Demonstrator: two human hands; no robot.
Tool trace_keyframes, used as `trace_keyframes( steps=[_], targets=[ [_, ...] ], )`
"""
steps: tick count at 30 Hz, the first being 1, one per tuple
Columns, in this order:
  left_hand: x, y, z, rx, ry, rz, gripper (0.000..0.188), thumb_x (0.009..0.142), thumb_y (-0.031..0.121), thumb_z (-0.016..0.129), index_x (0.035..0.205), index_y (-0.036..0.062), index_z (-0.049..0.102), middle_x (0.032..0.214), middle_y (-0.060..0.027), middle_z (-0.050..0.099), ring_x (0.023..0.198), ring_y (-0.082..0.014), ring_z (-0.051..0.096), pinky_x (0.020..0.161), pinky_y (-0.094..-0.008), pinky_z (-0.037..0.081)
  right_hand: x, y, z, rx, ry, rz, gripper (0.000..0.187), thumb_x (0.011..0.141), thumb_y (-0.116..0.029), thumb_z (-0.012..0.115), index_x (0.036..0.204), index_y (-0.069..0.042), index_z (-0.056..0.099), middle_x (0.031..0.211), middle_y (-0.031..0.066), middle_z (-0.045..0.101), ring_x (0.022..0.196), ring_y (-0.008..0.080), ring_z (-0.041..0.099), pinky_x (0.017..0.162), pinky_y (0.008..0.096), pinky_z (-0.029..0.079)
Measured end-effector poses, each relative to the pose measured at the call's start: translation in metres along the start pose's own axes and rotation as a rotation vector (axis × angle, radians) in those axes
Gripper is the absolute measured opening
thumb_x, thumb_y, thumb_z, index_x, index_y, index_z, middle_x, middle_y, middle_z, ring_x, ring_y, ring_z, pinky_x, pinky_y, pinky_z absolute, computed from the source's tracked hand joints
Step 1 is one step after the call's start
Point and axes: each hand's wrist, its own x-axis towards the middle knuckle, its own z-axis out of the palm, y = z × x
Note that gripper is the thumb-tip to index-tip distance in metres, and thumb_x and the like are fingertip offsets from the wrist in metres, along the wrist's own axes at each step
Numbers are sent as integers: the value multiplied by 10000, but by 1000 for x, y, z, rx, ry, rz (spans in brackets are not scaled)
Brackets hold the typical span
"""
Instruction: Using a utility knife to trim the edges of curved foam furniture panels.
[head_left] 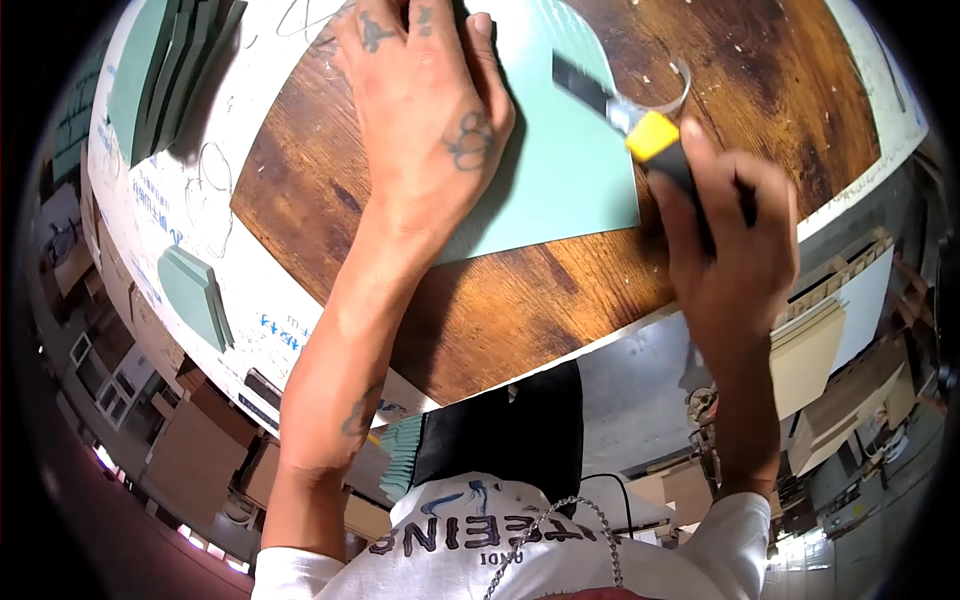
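My left hand (425, 120) lies palm down on a pale green sheet (560, 190) with a curved right edge. Its fingers stretch toward the top of the picture, which cuts off their tips. In my right hand (735, 220) is a utility knife (655, 137) with a black and yellow handle, my fingers wrapped round it. The knife's dark blade (580, 82) is extended and points up and left, over the right part of the sheet. A thin curled strip (683, 88) shows just beyond the knife; whether it touches the knife I cannot tell.
Beneath the sheet is a brown wood-grain board (530, 310) on a white table (215, 255) with pen marks. Stacked green pieces stand at the far left (165, 80), with a smaller green stack (195, 295) nearer. Flat boards (810, 350) lean below the table's right edge.
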Motion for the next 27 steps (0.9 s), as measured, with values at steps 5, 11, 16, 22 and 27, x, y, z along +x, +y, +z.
trace_keyframes(
  steps=[5,11,16,22,27],
  targets=[
    [2,5,-3,-30,-17,-27,373,900,11,598,1246,-96,509,1110,-276,537,1027,-415,536,912,-470,442,54,8,10,-88,-17,-67,326,874,-220,752,1175,-98,743,919,112,632,803,240,628,702,337,515],
    [5,-15,-7,-384,-181,103,462,908,151,641,1304,-59,530,1176,-252,584,1102,-406,541,978,-483,424,-7,-6,-14,12,-85,65,450,871,-125,768,1310,-134,672,979,100,612,837,228,596,712,348,517],
    [-28,17,-28,65,-229,-240,697,940,500,617,1297,-96,566,1154,-348,570,1142,-440,517,967,-596,435,-57,-44,-39,-39,-242,286,487,839,-259,812,1277,-91,686,996,126,581,851,260,583,703,374,509],
    [-47,28,-22,86,-121,-259,605,963,403,621,1315,-81,531,1173,-272,487,1136,-377,435,962,-549,387,-45,-31,-27,-46,-129,190,511,828,-293,820,1290,-126,677,989,88,569,853,247,542,596,348,495],
    [-47,29,-22,89,-150,-251,522,986,352,592,1316,-49,540,1188,-257,479,1155,-365,433,970,-535,385,-25,-15,-28,-13,-93,171,500,772,-195,863,1237,-110,700,967,50,562,842,213,553,627,327,512]
  ],
)
